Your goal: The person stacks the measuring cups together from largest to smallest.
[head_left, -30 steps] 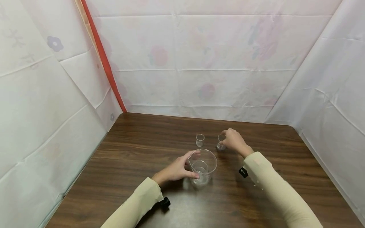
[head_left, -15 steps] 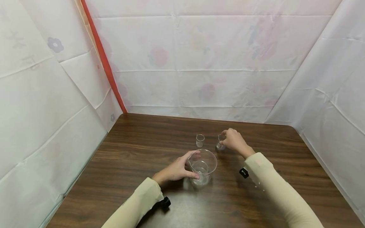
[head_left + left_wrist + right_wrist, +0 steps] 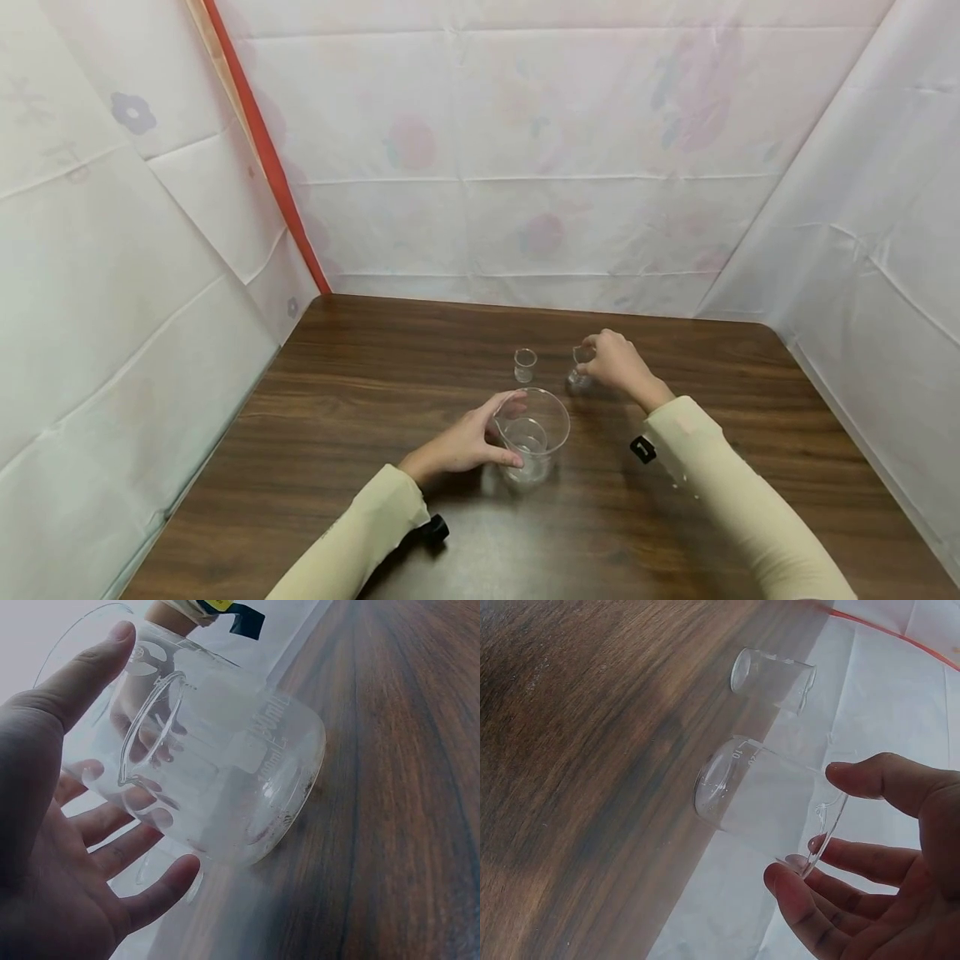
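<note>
My left hand [image 3: 468, 437] curves round the side of a large clear glass beaker [image 3: 551, 446] standing on the table. Inside it a smaller beaker [image 3: 525, 435] shows through the glass. The left wrist view shows the thumb and spread fingers along the large beaker [image 3: 285, 742], which bears white printed marks. Farther back on the right, my right hand [image 3: 618, 362] grips a small beaker [image 3: 578, 375] near its rim, thumb on one side and fingers on the other. In the right wrist view this small beaker [image 3: 750, 795] has white graduation marks, its base close to the table.
Another tiny beaker [image 3: 525, 365] stands behind the large one, to the left of the right hand. The dark wood-grain table [image 3: 337, 400] is bordered by pale printed curtains [image 3: 465, 150] at the back and both sides. A red strip [image 3: 262, 150] runs up the back left corner.
The head view has tilted slightly, shifting the scene a little upward. Both hands keep their hold on the beakers with no clear movement.
</note>
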Demonstrator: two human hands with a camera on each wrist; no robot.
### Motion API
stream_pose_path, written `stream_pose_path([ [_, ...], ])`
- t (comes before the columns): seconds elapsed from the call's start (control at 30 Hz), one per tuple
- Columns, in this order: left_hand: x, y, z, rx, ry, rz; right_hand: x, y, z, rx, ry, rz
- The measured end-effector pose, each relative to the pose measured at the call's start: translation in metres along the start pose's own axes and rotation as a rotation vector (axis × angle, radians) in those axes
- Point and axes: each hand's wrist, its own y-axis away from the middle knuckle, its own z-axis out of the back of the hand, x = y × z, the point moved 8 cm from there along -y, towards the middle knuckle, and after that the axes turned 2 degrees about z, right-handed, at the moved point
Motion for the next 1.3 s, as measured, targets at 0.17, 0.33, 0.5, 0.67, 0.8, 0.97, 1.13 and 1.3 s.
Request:
stream_pose_path([
  [0.17,0.0,-0.001,0.001,0.004,-0.004,0.001,0.002,0.0,0.005,0.001,0.001,-0.009],
  [0.33,0.002,-0.001,-0.001,0.013,-0.009,0.01,0.003,0.002,0.007,-0.002,-0.007,-0.01],
  [0.5,0.001,-0.001,-0.001,0.016,-0.002,0.012,0.006,0.005,0.012,-0.03,-0.016,0.011],
  [0.67,0.001,-0.001,0.0,0.012,0.001,0.007,0.01,0.006,0.016,-0.038,-0.032,0.02],
  [0.8,0.002,-0.001,0.0,0.011,-0.001,0.012,0.012,0.008,0.019,-0.033,-0.041,0.023],
  [0.97,0.002,-0.001,0.0,0.015,0.001,0.009,0.017,0.011,0.024,-0.047,-0.047,0.026],
  [1.13,0.003,-0.001,0.0,0.02,0.003,0.005,0.021,0.014,0.028,-0.071,-0.043,0.034],
  [1.3,0.003,-0.001,0.0,0.018,0.002,0.007,0.025,0.016,0.031,-0.085,-0.035,0.041],
])
